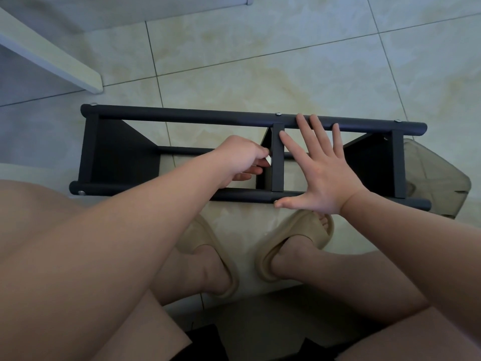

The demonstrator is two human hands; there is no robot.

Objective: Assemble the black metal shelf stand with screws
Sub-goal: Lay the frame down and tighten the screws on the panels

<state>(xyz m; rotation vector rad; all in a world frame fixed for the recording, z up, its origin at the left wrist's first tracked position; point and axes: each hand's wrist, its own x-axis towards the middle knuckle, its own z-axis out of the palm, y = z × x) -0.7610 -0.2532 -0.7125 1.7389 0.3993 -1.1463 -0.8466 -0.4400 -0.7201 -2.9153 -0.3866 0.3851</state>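
Forearms extended, left hand pinches a small pale piece, right hand spread on shelf stand.

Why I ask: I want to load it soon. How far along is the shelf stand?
Done: the shelf stand lies on its side, three panels joined between its rails, screw heads showing along the far rail. In hand: the left hand pinches a small pale piece at the middle panel while the right hand presses flat across both rails. Left: likely that middle joint's fastening, then standing it upright.
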